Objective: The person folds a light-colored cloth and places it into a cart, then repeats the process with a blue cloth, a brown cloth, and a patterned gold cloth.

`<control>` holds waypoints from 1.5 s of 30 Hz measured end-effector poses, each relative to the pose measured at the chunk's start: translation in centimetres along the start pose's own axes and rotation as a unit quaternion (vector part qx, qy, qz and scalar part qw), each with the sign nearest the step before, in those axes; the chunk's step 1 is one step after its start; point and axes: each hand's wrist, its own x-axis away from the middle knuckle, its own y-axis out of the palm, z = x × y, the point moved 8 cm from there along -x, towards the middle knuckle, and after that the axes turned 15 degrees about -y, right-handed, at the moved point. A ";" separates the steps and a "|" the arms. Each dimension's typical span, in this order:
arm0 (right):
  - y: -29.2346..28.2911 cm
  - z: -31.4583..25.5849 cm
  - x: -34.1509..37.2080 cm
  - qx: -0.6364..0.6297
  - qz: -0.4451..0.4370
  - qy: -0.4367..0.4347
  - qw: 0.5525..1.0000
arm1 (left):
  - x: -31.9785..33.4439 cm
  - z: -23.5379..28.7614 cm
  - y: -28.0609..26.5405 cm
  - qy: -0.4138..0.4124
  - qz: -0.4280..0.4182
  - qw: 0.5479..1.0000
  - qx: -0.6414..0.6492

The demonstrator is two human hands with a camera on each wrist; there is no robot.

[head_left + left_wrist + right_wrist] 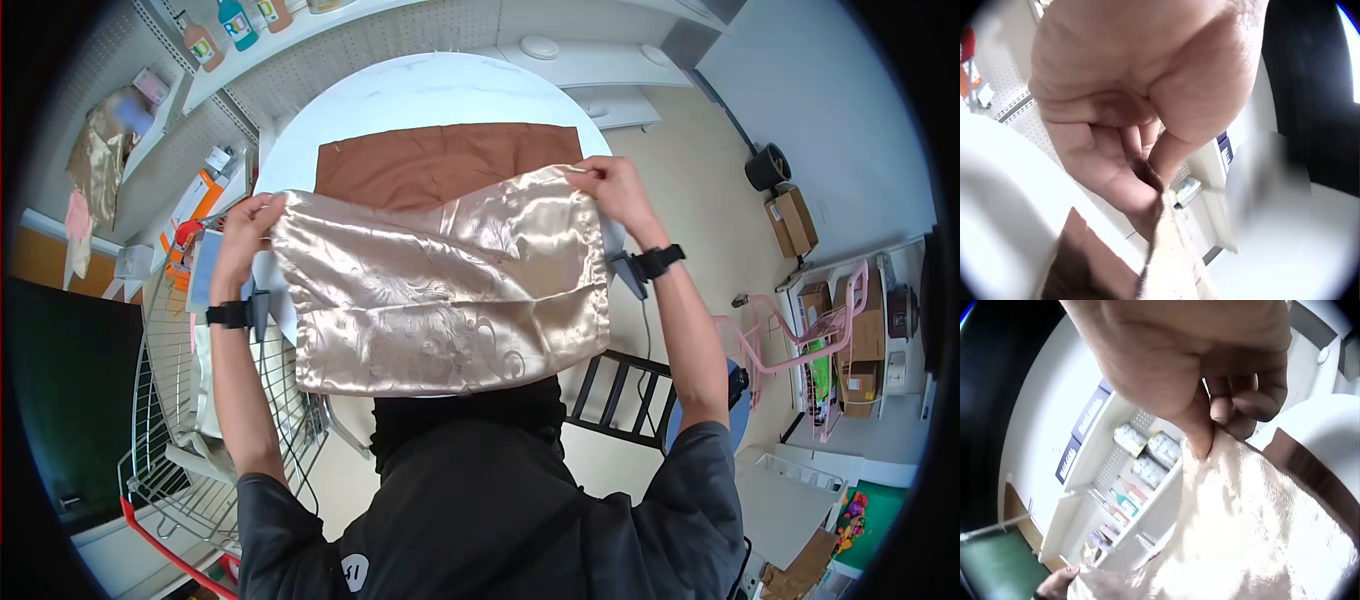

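A shiny champagne-coloured satin cloth [440, 310] with a woven pattern hangs spread between both hands, a crease running across it. My left hand [244, 235] pinches its upper left corner, and my right hand [618, 192] pinches the upper right one, slightly higher. In the left wrist view, thumb and fingertips close on the edge of the satin cloth [1175, 262]. The right wrist view has the thumb pressing the satin cloth [1229, 512] against the fingers. Behind it, a brown cloth [430, 155] lies flat on the round white table [430, 90], its near part hidden.
At the left stands a wire shopping cart [225, 470] with things inside. Shelves with bottles [238, 22] are at the back left. A black chair frame [625, 395] is by my right side, and a pink cart [800, 340] stands further right.
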 end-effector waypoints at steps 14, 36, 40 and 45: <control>-2.1 12.1 -10.7 -0.064 0.060 0.130 0.988 | -18.1 6.5 2.3 0.121 0.055 0.987 -0.089; -1.6 7.6 -6.8 -0.216 0.021 0.086 0.972 | -12.8 5.6 1.3 0.054 -0.033 0.998 -0.020; 0.0 9.0 -6.7 -0.173 -0.047 0.137 0.974 | -15.7 2.9 2.4 0.031 -0.044 0.988 -0.145; -0.2 9.5 -10.2 -0.046 0.016 0.041 0.998 | -18.4 2.8 2.8 0.050 -0.011 0.990 -0.129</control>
